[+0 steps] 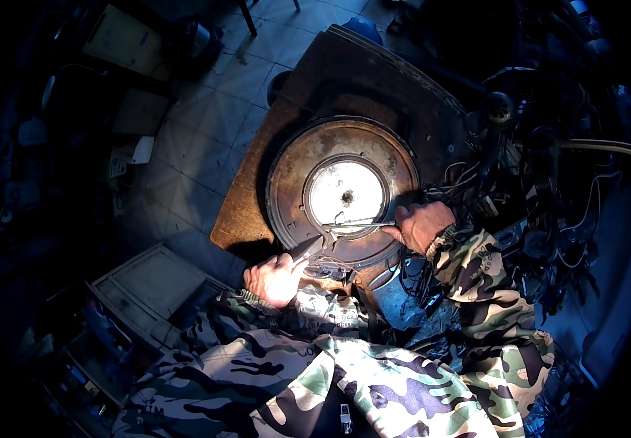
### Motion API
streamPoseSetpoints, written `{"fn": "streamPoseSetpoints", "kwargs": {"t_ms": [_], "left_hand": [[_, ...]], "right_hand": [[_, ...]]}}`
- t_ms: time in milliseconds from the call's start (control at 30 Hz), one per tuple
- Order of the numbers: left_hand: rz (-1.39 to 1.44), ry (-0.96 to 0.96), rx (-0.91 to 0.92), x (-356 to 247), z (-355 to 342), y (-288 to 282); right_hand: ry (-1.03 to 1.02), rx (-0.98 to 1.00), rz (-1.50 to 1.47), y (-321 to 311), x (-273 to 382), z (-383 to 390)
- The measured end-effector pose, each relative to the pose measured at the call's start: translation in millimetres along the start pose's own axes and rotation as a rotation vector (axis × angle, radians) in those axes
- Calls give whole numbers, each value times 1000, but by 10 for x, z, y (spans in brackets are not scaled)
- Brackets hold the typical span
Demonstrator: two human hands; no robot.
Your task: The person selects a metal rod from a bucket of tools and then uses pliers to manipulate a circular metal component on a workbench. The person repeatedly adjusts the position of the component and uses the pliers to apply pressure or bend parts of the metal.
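Observation:
A round, rust-brown metal pan-like housing (286,168) lies on a brown board. A bright pale disc (337,186) with a dark hole fills its middle. My left hand (273,281) is closed round a pair of pliers (308,249), its dark jaws reaching over the housing's near rim. From the right, my right hand (423,225) grips a screwdriver (366,225). The slim shaft points left across the disc's near edge, and its tip comes close to the pliers' jaws. Thin wires (337,261) run along the near rim, below the two tools.
The housing rests on a worn brown board (246,208) with a rounded near-left corner. Tangled cables and dark parts (541,197) crowd the right side. A pale cabinet (151,281) stands at the lower left. Grey floor tiles (213,124) show beyond the board's left edge.

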State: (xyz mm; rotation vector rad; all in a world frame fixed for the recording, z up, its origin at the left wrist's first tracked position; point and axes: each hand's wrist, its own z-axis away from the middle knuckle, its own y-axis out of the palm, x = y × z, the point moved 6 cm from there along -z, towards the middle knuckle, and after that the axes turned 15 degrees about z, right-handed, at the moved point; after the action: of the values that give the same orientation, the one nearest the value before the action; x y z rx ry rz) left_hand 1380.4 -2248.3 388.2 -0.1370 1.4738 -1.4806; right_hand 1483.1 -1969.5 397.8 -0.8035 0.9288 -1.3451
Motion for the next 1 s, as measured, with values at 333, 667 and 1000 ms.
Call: {"fn": "streamPoseSetpoints", "kwargs": {"t_ms": [333, 667, 1000], "left_hand": [[118, -11, 12, 96, 83, 27], [-18, -112, 61, 51, 122, 10], [163, -102, 271, 296, 92, 202]], "right_hand": [[-50, -139, -33, 267, -21, -133], [-18, -70, 10, 248, -50, -54], [9, -54, 16, 219, -48, -23]]}}
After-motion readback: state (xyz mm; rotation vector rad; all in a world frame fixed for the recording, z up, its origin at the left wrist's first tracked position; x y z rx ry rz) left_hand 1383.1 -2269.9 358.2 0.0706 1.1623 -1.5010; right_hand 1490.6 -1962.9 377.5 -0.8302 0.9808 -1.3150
